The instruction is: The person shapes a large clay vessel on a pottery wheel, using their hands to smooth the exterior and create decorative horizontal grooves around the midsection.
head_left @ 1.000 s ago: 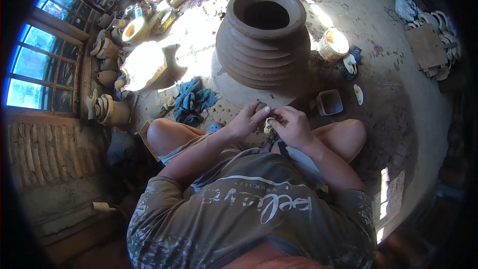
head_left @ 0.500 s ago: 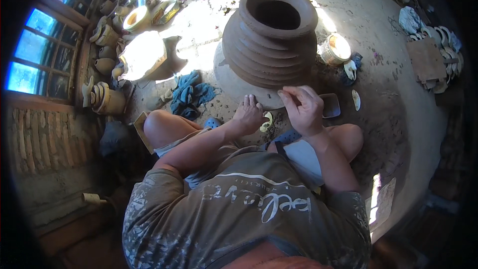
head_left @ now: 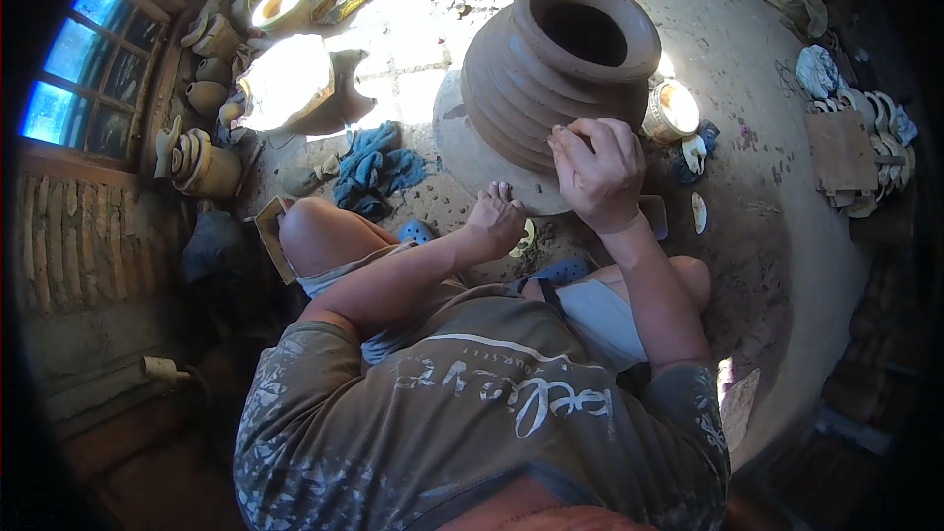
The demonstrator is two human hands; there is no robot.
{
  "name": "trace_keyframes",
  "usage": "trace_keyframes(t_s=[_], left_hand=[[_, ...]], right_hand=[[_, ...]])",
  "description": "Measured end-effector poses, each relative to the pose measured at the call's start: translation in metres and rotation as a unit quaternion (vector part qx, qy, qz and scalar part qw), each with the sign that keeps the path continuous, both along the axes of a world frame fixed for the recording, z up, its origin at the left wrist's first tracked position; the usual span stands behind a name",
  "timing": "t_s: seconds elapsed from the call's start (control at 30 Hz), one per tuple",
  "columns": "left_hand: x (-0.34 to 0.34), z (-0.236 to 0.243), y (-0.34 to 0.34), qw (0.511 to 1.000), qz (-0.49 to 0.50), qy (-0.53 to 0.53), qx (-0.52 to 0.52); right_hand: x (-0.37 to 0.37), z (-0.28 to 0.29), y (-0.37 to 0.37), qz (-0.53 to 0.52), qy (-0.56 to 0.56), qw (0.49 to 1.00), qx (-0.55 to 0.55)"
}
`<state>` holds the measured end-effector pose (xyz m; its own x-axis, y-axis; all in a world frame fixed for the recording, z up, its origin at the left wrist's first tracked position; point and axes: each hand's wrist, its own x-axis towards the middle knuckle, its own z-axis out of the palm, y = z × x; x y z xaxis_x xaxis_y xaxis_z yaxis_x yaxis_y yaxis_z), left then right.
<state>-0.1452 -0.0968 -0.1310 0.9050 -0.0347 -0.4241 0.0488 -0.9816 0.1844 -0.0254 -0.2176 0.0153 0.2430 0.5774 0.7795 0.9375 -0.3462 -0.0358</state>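
Observation:
A big ridged clay pot (head_left: 551, 88) with a wide rim and dark mouth stands upright on a grey round wheel disc (head_left: 462, 152) in front of me. My left hand (head_left: 495, 223) rests its fingertips on the near edge of the disc, palm down, gripping nothing. Raised in front of the pot's lower right wall is my right hand (head_left: 602, 174), thumb and fingers pinched together. Whatever the pinch holds, if anything, is too small to make out; whether it touches the wall I cannot tell.
Left of the disc lies a crumpled blue cloth (head_left: 374, 172). A rectangular tray (head_left: 653, 216) sits partly behind my right wrist, with a pale oval piece (head_left: 698, 212) beside it. A bucket (head_left: 673, 110) stands right of the pot. Several pots (head_left: 208, 162) line the left wall.
My right hand has risen toward the pot's side, still pinched. My left hand stays at the disc's edge, fingers slightly more bent. The view has shifted a little, moving the pot right.

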Motion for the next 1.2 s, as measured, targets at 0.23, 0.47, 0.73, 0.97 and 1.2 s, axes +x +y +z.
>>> trace_keyframes(t_s=[0.23,0.47,0.73,0.97,1.2], left_hand=[[0.011,0.005,-0.003,0.992,-0.07,-0.004,0.108],[0.01,-0.002,0.028,0.975,-0.099,-0.015,0.196],[0.029,0.004,0.093,0.974,-0.124,0.031,0.185],[0.048,-0.017,0.144,0.986,-0.048,0.006,0.162],[0.061,0.01,0.158,0.985,-0.038,0.065,0.156]], right_hand=[[0.0,0.001,0.007,-0.011,-0.004,1.0,-0.029],[0.002,0.002,0.007,0.006,-0.017,0.999,-0.028],[0.01,-0.001,-0.003,0.033,-0.009,0.999,-0.028],[0.016,-0.001,-0.011,0.057,0.001,0.998,-0.024],[0.033,-0.004,-0.03,0.087,0.027,0.996,-0.014]])
